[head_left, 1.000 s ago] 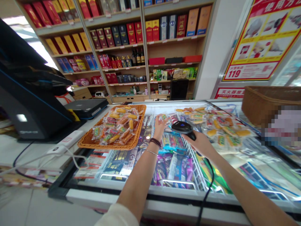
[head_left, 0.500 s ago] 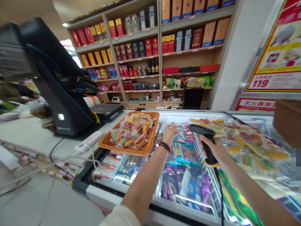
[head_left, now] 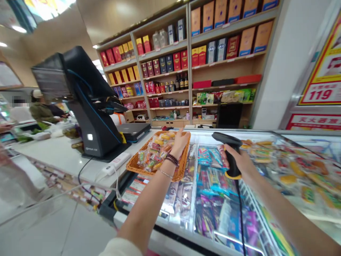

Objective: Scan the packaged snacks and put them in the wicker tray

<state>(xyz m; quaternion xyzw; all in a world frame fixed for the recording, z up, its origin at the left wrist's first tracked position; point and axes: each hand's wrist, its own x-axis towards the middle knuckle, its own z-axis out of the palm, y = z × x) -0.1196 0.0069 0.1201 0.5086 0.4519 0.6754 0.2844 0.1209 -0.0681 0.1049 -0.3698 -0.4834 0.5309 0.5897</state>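
Observation:
Over the right side of an orange wicker basket point(head_left: 183, 167) reaches my left hand point(head_left: 181, 140), with a beaded bracelet at the wrist. Its fingers point away from me near the far right rim and look spread; nothing shows in them, though the palm side is hidden. Small wrapped sausages and snacks point(head_left: 153, 156) in clear packs fill the basket. My right hand point(head_left: 237, 160) is wrapped round the handle of a black and yellow barcode scanner point(head_left: 233, 169), held above the freezer. The scanner's head points left, and its black cable hangs down.
Beneath my hands, a glass-topped chest freezer point(head_left: 183, 220) holds bagged ice treats point(head_left: 213, 177). More wrapped sausages point(head_left: 295, 167) lie on the right. At left stand a checkout terminal point(head_left: 93, 106) and a white power strip point(head_left: 115, 163). Boxed-goods shelves point(head_left: 165, 78) line the back; people point(head_left: 39, 106) stand far left.
My left hand has moved left from over the freezer to the basket. The scanner stays in my right hand. The view has swung a little to the left.

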